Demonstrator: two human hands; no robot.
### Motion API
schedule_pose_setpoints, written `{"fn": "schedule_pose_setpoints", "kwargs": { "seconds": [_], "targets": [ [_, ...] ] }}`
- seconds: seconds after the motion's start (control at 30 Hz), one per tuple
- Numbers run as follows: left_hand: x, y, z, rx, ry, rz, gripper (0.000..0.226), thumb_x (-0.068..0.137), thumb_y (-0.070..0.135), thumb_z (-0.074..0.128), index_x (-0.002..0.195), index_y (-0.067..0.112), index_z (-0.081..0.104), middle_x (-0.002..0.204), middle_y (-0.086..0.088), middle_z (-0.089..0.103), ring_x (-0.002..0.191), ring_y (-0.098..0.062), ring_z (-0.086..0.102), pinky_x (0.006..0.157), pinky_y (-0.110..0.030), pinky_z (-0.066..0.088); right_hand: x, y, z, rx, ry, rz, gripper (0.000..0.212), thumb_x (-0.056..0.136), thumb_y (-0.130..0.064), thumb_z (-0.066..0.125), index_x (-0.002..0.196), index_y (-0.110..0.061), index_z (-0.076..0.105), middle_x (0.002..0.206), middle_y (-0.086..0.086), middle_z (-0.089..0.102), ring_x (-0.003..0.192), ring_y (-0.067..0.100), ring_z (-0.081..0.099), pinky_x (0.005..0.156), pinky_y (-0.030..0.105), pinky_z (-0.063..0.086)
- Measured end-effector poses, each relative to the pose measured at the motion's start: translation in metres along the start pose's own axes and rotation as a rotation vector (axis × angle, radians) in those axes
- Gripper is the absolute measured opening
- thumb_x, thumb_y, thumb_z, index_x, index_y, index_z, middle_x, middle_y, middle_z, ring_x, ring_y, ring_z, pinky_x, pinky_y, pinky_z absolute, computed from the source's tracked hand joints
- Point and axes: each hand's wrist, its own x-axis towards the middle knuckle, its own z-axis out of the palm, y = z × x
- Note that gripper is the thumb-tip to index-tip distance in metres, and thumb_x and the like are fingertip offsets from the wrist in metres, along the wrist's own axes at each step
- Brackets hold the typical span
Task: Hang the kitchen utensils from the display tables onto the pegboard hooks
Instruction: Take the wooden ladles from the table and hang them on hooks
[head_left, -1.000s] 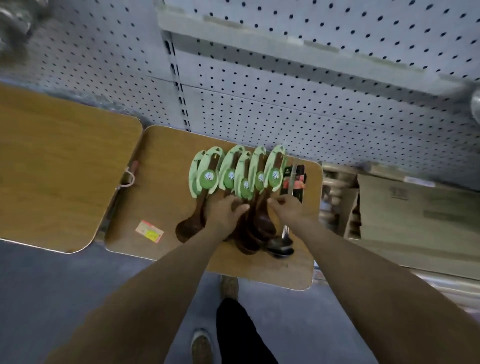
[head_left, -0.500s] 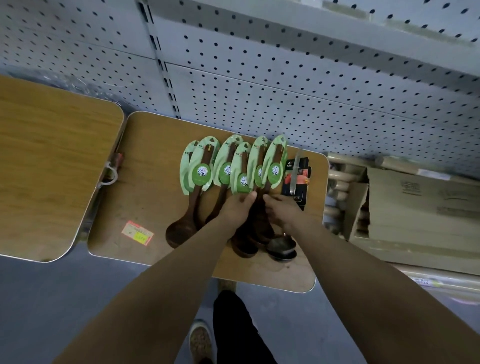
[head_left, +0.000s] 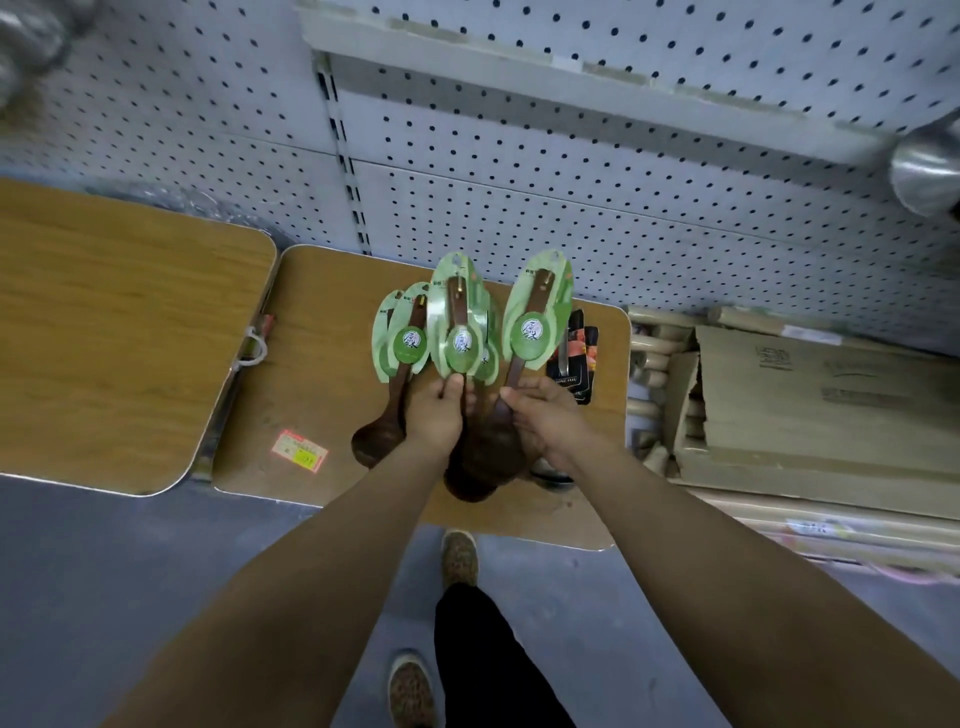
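Dark wooden ladles with green card tags are gathered over the small wooden table (head_left: 322, 395). My left hand (head_left: 434, 415) grips the handles of a bunch of ladles (head_left: 460, 332), lifted off the table. My right hand (head_left: 543, 415) holds a single tagged ladle (head_left: 537, 322) by its handle, raised beside the bunch. One more ladle (head_left: 395, 384) lies on the table to the left, its bowl toward me. The grey pegboard (head_left: 597, 208) rises right behind the table; no hooks show on it near the hands.
A black-packaged utensil (head_left: 574, 358) lies at the table's right edge. A second wooden table (head_left: 104, 332) stands to the left. Cardboard boxes (head_left: 810, 405) and wooden rolls are stacked on the right. A metal ladle bowl (head_left: 924, 166) juts in at the upper right. My feet stand below.
Both hands have closed on the ladle handles and lifted them off the table; the fan of tags has split into a left bunch and one ladle on the right.
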Motion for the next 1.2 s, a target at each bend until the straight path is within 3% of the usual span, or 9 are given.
{"fn": "schedule_pose_setpoints", "kwargs": {
  "seconds": [0.07,0.27,0.33,0.53,0.67,0.77,0.87,0.97,1.2],
  "targets": [
    [-0.023,0.006,-0.012,-0.027,0.042,0.033,0.031,0.105,0.030,0.047,0.097,0.010,0.069,0.086,-0.003,0.071,0.079,-0.017,0.066,0.073,-0.024,0.051,-0.024,-0.004,0.000,0.038,-0.005,-0.058,0.029,0.089,-0.012,0.075,0.114,-0.023,0.066,0.104,0.008,0.077,0.097,0.026,0.073,0.089,0.046,0.059],
    [-0.104,0.012,-0.036,-0.114,0.001,0.113,0.033,0.100,0.035,0.057,0.081,0.013,0.072,0.074,-0.004,0.068,0.071,-0.020,0.062,0.075,-0.033,0.054,-0.125,-0.018,-0.011,0.087,0.014,-0.204,0.038,0.094,-0.007,0.068,0.131,-0.016,0.062,0.101,0.012,0.073,0.087,0.019,0.069,0.071,0.029,0.056],
    [-0.134,0.014,-0.037,-0.137,-0.035,0.160,0.032,0.098,0.036,0.060,0.081,0.013,0.073,0.073,-0.004,0.069,0.069,-0.019,0.061,0.075,-0.035,0.054,-0.160,-0.018,-0.020,0.090,0.039,-0.248,0.038,0.094,-0.006,0.068,0.131,-0.013,0.062,0.108,0.017,0.073,0.089,0.021,0.068,0.077,0.032,0.057],
    [-0.211,0.029,-0.028,-0.211,-0.151,0.259,0.020,0.099,0.036,0.058,0.112,0.022,0.065,0.082,-0.004,0.074,0.069,-0.018,0.065,0.069,-0.035,0.052,-0.247,-0.024,-0.051,0.202,0.092,-0.376,0.037,0.091,0.004,0.067,0.119,-0.017,0.055,0.102,0.012,0.074,0.087,0.021,0.069,0.092,0.044,0.057],
    [-0.247,0.043,-0.013,-0.207,-0.180,0.341,0.025,0.099,0.036,0.058,0.119,0.020,0.061,0.089,-0.003,0.077,0.074,-0.016,0.069,0.075,-0.035,0.055,-0.284,-0.033,-0.073,0.278,0.100,-0.408,0.062,0.094,0.009,0.060,0.146,-0.016,0.037,0.081,0.005,0.078,0.065,0.016,0.071,0.066,0.034,0.062],
    [-0.272,0.053,0.002,-0.202,-0.179,0.398,0.032,0.097,0.043,0.059,0.119,0.020,0.060,0.100,-0.005,0.077,0.081,-0.018,0.070,0.086,-0.037,0.056,-0.303,-0.043,-0.093,0.357,0.092,-0.403,0.047,0.098,0.010,0.050,0.135,-0.016,0.038,0.082,0.015,0.070,0.062,0.022,0.064,0.053,0.031,0.059],
    [-0.296,0.063,0.023,-0.222,-0.187,0.449,0.016,0.100,0.038,0.055,0.105,0.024,0.062,0.087,-0.004,0.076,0.065,-0.014,0.067,0.064,-0.028,0.054,-0.311,-0.049,-0.116,0.304,0.106,-0.418,0.037,0.103,-0.001,0.049,0.138,-0.012,0.041,0.082,0.014,0.067,0.065,0.022,0.064,0.054,0.029,0.057],
    [-0.315,0.071,0.048,-0.224,-0.178,0.480,0.017,0.101,0.036,0.055,0.104,0.022,0.063,0.086,-0.006,0.076,0.066,-0.016,0.067,0.051,-0.023,0.054,-0.316,-0.055,-0.144,0.255,0.116,-0.468,0.029,0.105,-0.013,0.050,0.133,-0.007,0.048,0.082,0.011,0.069,0.073,0.024,0.066,0.066,0.032,0.058],
    [-0.350,0.077,0.140,-0.230,-0.172,0.510,0.019,0.101,0.035,0.055,0.104,0.018,0.064,0.090,-0.010,0.076,0.073,-0.022,0.067,0.071,-0.041,0.055,-0.324,-0.066,-0.234,0.226,0.074,-0.622,0.014,0.102,-0.021,0.058,0.113,-0.012,0.057,0.078,0.011,0.071,0.064,0.023,0.063,0.066,0.038,0.056]
  ]
}}
